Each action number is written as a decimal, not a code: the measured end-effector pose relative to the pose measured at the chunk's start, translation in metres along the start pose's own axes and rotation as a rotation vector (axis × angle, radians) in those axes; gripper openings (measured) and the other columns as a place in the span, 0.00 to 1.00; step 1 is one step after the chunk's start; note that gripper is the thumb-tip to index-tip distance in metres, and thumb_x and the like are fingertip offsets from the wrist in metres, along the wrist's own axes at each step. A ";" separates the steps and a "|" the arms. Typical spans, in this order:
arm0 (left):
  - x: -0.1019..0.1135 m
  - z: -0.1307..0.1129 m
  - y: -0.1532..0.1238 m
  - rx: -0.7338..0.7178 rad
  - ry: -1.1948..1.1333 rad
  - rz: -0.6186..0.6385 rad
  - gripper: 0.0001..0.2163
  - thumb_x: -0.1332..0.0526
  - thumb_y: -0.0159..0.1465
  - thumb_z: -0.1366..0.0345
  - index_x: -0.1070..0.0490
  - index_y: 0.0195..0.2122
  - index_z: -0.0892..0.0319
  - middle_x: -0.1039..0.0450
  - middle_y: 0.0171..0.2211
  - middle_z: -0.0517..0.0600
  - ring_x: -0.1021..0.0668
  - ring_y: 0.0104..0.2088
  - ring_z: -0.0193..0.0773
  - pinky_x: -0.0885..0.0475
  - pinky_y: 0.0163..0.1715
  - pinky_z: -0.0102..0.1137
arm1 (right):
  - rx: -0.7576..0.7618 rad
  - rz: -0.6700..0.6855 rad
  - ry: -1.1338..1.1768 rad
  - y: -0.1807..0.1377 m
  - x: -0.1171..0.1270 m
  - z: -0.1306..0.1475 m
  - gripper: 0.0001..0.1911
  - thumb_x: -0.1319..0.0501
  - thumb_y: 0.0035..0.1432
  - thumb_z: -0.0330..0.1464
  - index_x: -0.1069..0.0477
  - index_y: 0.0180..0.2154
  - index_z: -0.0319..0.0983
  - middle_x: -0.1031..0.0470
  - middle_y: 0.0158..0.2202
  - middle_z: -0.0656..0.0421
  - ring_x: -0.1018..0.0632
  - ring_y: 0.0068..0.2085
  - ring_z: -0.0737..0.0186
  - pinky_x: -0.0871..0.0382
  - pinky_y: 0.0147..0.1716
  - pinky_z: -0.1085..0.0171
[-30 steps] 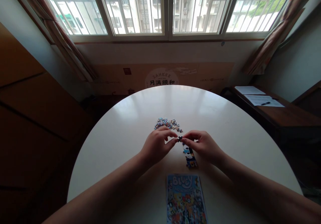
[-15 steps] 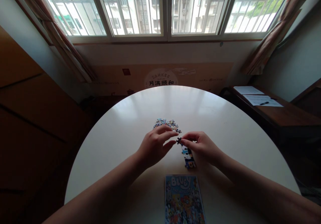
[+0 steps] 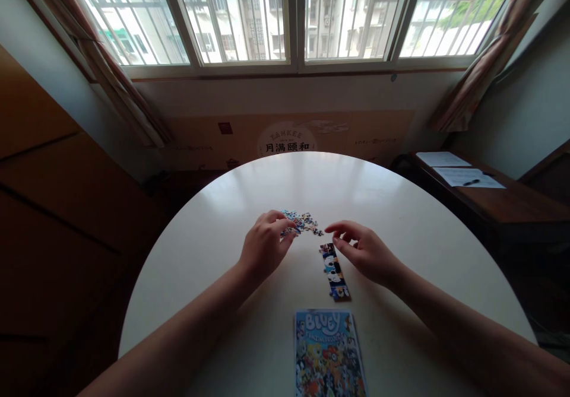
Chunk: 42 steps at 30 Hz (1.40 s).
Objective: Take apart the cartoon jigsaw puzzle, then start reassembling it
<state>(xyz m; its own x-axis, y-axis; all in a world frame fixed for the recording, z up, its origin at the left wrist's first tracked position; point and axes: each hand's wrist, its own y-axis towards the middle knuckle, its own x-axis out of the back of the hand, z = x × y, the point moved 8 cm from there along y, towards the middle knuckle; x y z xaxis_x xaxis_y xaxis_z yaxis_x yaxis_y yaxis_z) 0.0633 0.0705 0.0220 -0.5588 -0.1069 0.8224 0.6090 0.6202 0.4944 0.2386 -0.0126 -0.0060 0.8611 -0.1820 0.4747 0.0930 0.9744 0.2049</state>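
Note:
My left hand (image 3: 266, 241) is at the left edge of a heap of loose jigsaw pieces (image 3: 307, 220), its thumb and fingers apart and nothing visible between them. The fingertips overlap part of the heap. To the right, my right hand (image 3: 363, 247) is open, index finger stretched towards the small pieces and thumb just beside the top of a joined strip of jigsaw pieces (image 3: 335, 273). This narrow strip, dark with blue, white and orange parts, lies flat. Below it is a colourful picture card (image 3: 328, 352) with "BLUEY" across its top.
Everything rests on a round white table (image 3: 200, 302) with a curved far edge. At the right stands a brown wooden desk (image 3: 525, 204) with papers (image 3: 467, 177) and a pen on it. Barred windows and curtains (image 3: 492, 70) are behind the table.
The dark piece pinched in my right hand has left its fingers, and the strip's top end now shows a dark piece. My left hand has moved left to the heap.

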 end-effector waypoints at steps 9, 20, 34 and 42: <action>0.002 0.003 0.003 0.064 0.079 -0.009 0.10 0.37 0.65 0.68 0.23 0.47 0.60 0.26 0.42 0.55 0.25 0.43 0.46 0.26 0.43 0.41 | 0.364 0.225 -0.278 -0.008 -0.012 0.024 0.18 0.45 0.58 0.21 0.22 0.43 0.42 0.23 0.46 0.57 0.23 0.47 0.63 0.27 0.47 0.61; -0.011 -0.040 -0.017 -0.261 -0.094 0.333 0.08 0.41 0.67 0.65 0.21 0.37 0.55 0.23 0.34 0.48 0.22 0.33 0.38 0.28 0.32 0.33 | 0.524 0.486 -0.481 -0.024 -0.019 0.031 0.20 0.39 0.56 0.23 0.24 0.48 0.46 0.24 0.52 0.60 0.25 0.54 0.61 0.35 0.56 0.56; -0.013 -0.025 -0.013 -0.085 -0.109 0.390 0.07 0.39 0.64 0.66 0.21 0.38 0.54 0.21 0.38 0.49 0.22 0.33 0.38 0.27 0.34 0.34 | 0.317 0.281 -0.588 -0.014 -0.021 0.018 0.15 0.35 0.60 0.35 0.24 0.49 0.44 0.23 0.41 0.56 0.25 0.42 0.59 0.34 0.42 0.60; -0.025 -0.022 -0.015 -0.027 -0.187 0.408 0.05 0.36 0.61 0.66 0.20 0.35 0.54 0.22 0.36 0.49 0.22 0.36 0.39 0.26 0.37 0.34 | 0.336 0.236 -0.585 -0.014 -0.023 0.022 0.13 0.35 0.60 0.34 0.24 0.48 0.47 0.24 0.40 0.58 0.27 0.42 0.59 0.36 0.43 0.59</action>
<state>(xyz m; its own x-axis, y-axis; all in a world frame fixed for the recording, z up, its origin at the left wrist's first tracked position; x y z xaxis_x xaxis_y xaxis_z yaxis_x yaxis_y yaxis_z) 0.0806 0.0466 0.0000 -0.3606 0.2856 0.8879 0.8137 0.5616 0.1498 0.2067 -0.0253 -0.0012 0.4209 -0.1045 0.9010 -0.3023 0.9204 0.2480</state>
